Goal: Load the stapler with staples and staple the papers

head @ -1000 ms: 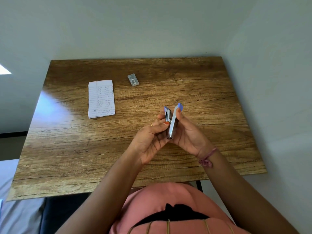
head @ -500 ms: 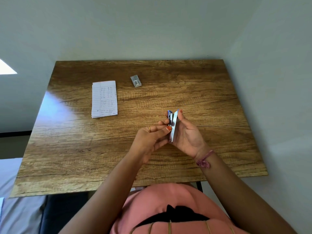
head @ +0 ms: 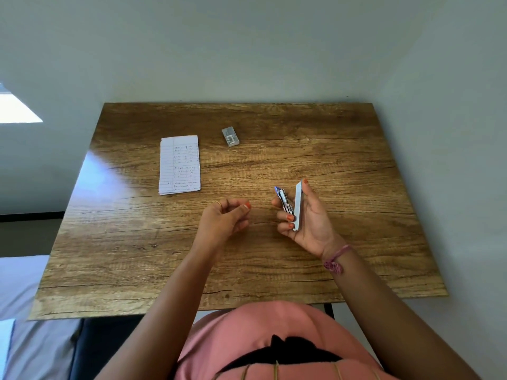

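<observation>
My right hand [head: 310, 220] holds a small blue and silver stapler [head: 292, 205] above the table, hinged wide open in a V with the magazine to the left and the top arm to the right. My left hand [head: 225, 219] hovers to the left of it, apart from the stapler, fingers loosely curled; whether anything is pinched between them is too small to tell. A stack of lined, handwritten papers [head: 179, 164] lies flat on the table at the far left. A small grey staple box [head: 230, 136] rests beyond the papers to the right.
The wooden table [head: 343, 149] stands against a pale wall at the back and right. A light bedsheet [head: 19, 311] lies at the lower left beside the table edge. A pink string bracelet [head: 336, 260] is on my right wrist.
My left hand has let go of the stapler and moved left, away from it. The stapler, nearly closed half a second ago, now gapes open in my right hand.
</observation>
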Demonstrator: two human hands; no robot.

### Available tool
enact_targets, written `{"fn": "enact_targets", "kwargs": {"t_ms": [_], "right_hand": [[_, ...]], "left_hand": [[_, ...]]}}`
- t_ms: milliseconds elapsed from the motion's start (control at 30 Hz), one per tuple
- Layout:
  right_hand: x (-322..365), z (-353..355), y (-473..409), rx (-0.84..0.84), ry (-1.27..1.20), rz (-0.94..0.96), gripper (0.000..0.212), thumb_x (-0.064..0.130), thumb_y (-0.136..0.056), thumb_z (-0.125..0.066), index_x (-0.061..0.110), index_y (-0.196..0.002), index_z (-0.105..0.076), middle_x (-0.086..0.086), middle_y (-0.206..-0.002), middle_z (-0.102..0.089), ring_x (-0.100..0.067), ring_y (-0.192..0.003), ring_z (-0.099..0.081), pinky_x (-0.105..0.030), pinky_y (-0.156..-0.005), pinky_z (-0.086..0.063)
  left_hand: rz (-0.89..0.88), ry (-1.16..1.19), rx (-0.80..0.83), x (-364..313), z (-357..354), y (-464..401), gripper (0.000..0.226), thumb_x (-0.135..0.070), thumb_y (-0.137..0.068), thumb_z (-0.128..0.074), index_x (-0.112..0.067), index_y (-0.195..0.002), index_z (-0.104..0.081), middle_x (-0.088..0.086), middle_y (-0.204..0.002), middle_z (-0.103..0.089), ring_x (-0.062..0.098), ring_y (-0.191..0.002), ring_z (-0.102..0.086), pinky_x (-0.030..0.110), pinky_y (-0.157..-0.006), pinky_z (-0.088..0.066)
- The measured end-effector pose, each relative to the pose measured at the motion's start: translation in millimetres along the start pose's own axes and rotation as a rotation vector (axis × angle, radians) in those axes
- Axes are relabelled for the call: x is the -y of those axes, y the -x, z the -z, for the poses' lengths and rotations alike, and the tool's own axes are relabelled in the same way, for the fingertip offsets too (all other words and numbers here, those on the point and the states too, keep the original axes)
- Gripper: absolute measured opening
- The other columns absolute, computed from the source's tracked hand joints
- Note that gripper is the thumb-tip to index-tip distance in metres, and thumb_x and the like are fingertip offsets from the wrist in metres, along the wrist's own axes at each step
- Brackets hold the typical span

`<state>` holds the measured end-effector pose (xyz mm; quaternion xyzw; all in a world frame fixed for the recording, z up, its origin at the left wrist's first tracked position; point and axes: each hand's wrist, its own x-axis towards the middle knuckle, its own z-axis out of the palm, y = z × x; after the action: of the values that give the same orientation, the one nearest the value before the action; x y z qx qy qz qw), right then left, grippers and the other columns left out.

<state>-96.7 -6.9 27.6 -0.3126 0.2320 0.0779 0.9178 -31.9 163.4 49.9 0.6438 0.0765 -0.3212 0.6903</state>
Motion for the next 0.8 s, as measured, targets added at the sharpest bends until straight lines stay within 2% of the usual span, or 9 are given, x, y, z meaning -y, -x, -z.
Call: {"fn": "enact_targets", "kwargs": {"t_ms": [133,167,300,433,533,600,633,733,800], "right_hand": [[-3,-6,-3,-0.108,0.102,0.040,0.006,0.014,-0.091,-0.054,0.012,-0.097,-0.055,-0.008,-0.089,-0.066,-0.004,-0.048,-0.040,-0.015,-0.041,-0.032],[-3,-9,-4,-0.137,0.137,0.048,0.007,0.009,-0.092,-0.052,0.012,-0.096,-0.056,-0.009,-0.091,-0.068,-0.005,-0.049,-0.042,-0.016,-0.041,-0.033],[-4,-18,-8,-0.161,0.238,0.064,0.009,0.008,-0.092,-0.053,0.011,-0.100,-0.058,-0.009,-0.096,-0.073,-0.008,-0.057,-0.055,-0.020,-0.050,-0.046],[-6,-21,-13,-0.142,0.306,0.088,0.012,0.013,-0.093,-0.055,0.016,-0.102,-0.062,-0.005,-0.097,-0.072,-0.008,-0.067,-0.061,-0.024,-0.059,-0.049],[-6,-25,-17,-0.167,0.375,0.073,0.016,0.015,-0.092,-0.057,0.013,-0.106,-0.064,-0.005,-0.093,-0.070,-0.009,-0.072,-0.064,-0.026,-0.060,-0.050],[-7,-29,-18,-0.170,0.407,0.047,0.015,0.022,-0.091,-0.058,0.014,-0.102,-0.064,-0.003,-0.081,-0.065,-0.008,-0.064,-0.061,-0.025,-0.055,-0.048],[-8,-31,-19,-0.157,0.422,0.035,0.021,0.032,-0.090,-0.057,0.015,-0.100,-0.063,-0.001,-0.077,-0.062,-0.007,-0.060,-0.058,-0.024,-0.052,-0.046],[-7,-33,-22,-0.094,0.393,-0.015,0.065,0.069,-0.078,-0.035,0.016,-0.103,-0.061,0.004,-0.070,-0.059,-0.007,-0.054,-0.048,-0.021,-0.046,-0.041],[-4,-31,-25,-0.084,0.314,-0.069,0.080,0.078,-0.078,-0.020,0.015,-0.104,-0.062,0.002,-0.068,-0.058,-0.009,-0.052,-0.045,-0.022,-0.046,-0.039]], "left_hand": [[-0.003,0.002,-0.031,-2,12,-7,0.010,-0.005,-0.088,-0.062,-0.007,-0.097,-0.066,0.003,-0.084,-0.065,0.009,-0.074,-0.063,0.016,-0.065,-0.055],[0.002,0.004,-0.018,-3,13,-8,0.010,-0.005,-0.088,-0.062,-0.006,-0.097,-0.066,0.003,-0.083,-0.065,0.009,-0.074,-0.063,0.016,-0.065,-0.055],[0.023,-0.003,0.053,-3,10,-11,0.010,-0.005,-0.088,-0.062,-0.009,-0.097,-0.066,0.005,-0.087,-0.066,0.010,-0.079,-0.063,0.017,-0.070,-0.055],[0.047,0.008,0.134,-4,4,-13,0.017,-0.008,-0.088,-0.063,-0.007,-0.105,-0.066,0.010,-0.101,-0.067,0.015,-0.093,-0.063,0.020,-0.077,-0.055],[0.026,0.038,0.167,-4,-1,-14,0.024,-0.009,-0.089,-0.062,-0.007,-0.112,-0.064,0.009,-0.103,-0.069,0.015,-0.094,-0.067,0.021,-0.077,-0.056],[0.010,0.069,0.153,-4,-3,-15,0.024,-0.008,-0.089,-0.061,-0.007,-0.113,-0.064,0.009,-0.103,-0.069,0.015,-0.091,-0.067,0.021,-0.075,-0.056],[-0.002,0.073,0.142,-3,-4,-16,0.025,-0.008,-0.089,-0.061,-0.006,-0.114,-0.064,0.009,-0.103,-0.069,0.015,-0.092,-0.066,0.021,-0.077,-0.056],[-0.032,0.072,0.130,-2,-3,-20,0.023,-0.007,-0.088,-0.062,-0.006,-0.111,-0.066,0.010,-0.105,-0.071,0.018,-0.093,-0.065,0.025,-0.081,-0.055],[-0.045,0.090,0.152,-2,-3,-21,0.023,-0.007,-0.088,-0.062,-0.005,-0.110,-0.068,0.013,-0.104,-0.072,0.021,-0.092,-0.067,0.031,-0.086,-0.055]]}}
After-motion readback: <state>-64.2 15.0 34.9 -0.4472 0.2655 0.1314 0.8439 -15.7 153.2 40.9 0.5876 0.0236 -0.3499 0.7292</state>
